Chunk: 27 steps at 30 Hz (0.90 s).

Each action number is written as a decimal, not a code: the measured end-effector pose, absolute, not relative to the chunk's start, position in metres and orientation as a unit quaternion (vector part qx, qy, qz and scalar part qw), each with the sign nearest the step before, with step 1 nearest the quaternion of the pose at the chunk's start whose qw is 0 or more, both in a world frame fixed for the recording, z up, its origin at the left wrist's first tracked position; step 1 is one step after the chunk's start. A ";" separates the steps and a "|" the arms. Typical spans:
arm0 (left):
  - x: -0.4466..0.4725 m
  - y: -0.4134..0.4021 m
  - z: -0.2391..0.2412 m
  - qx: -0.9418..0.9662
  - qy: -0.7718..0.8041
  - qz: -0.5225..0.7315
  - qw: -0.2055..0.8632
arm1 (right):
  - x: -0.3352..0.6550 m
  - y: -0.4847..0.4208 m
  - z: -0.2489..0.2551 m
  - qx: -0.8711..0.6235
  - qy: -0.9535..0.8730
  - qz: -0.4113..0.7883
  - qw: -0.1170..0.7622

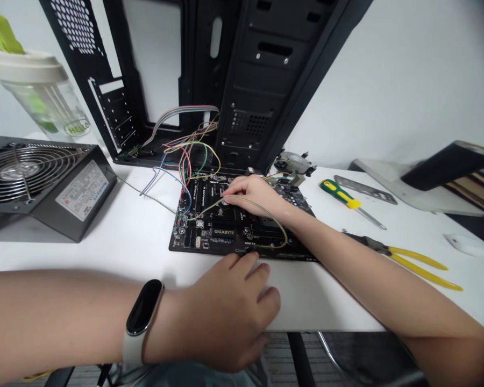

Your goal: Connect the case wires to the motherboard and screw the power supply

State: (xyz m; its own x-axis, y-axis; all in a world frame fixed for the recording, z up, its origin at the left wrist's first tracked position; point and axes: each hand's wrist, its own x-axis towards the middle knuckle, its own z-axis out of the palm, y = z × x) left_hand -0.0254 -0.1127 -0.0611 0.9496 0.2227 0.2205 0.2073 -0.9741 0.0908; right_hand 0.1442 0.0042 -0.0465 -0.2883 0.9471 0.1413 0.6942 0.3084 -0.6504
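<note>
The black motherboard (225,233) lies flat on the white table. My right hand (262,199) reaches over its middle, thumb and fingertips pinched together on a thin green wire. That wire (280,226) loops over the hand and back down toward the board's front edge. Directly at the fingertips is a round silver coin battery (225,202), partly covered. My left hand (221,312), with a band on the wrist, rests palm down at the front edge of the board. Its fingers are loosely bent and apart, with nothing visible in them; the fingertips appear to touch the edge.
Behind the board stands a black computer case (258,80) with loose colored cables (189,145). A power supply (80,199) and a lidded cup (40,91) are at left. To the right lie a screwdriver (339,193), yellow-handled pliers (411,258), a metal plate (365,189) and a mouse (465,244).
</note>
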 end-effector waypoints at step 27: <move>-0.025 -0.113 -0.062 0.987 0.106 0.120 0.031 | 0.146 -0.006 -0.044 -0.438 -0.874 0.078 0.193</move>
